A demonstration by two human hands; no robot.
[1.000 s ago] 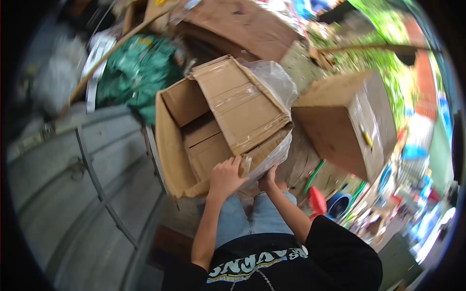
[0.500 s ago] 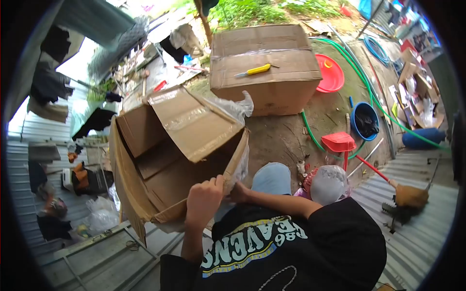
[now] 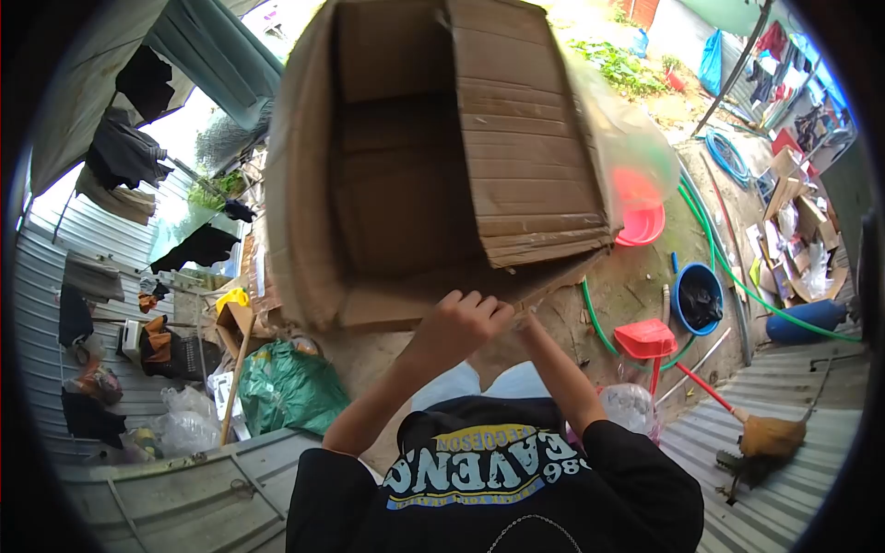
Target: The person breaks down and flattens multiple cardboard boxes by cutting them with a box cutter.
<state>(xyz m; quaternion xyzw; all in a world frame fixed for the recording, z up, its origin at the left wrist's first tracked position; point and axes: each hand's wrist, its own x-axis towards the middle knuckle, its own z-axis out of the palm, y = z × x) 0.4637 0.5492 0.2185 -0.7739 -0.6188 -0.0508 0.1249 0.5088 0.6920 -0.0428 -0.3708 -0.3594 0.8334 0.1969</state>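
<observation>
A large open cardboard box (image 3: 535,147) is raised in front of me, its opening towards me and one flap hanging across the right half. The inside looks bare where it shows. My left hand (image 3: 466,318) is closed over the box's lower edge, fingers curled on the rim. Just to its right, my right hand (image 3: 528,324) grips the same edge from behind; its fingers are mostly hidden by the cardboard. Clear plastic (image 3: 636,138) bulges from behind the box's right side, blurred. The taped box and yellow utility knife seen earlier are out of sight behind this one.
On the right are a red basin (image 3: 641,226), a blue bucket (image 3: 698,297) holding a black bag, a red dustpan (image 3: 645,339), a green hose (image 3: 737,217) and a broom (image 3: 774,427). A green sack (image 3: 290,387) lies at left, near hanging clothes (image 3: 129,152).
The cardboard box has been lifted up and away from me and swung to the right, now covering the taped box. Both hands moved with it, rightward and up, and the green sack has come into view.
</observation>
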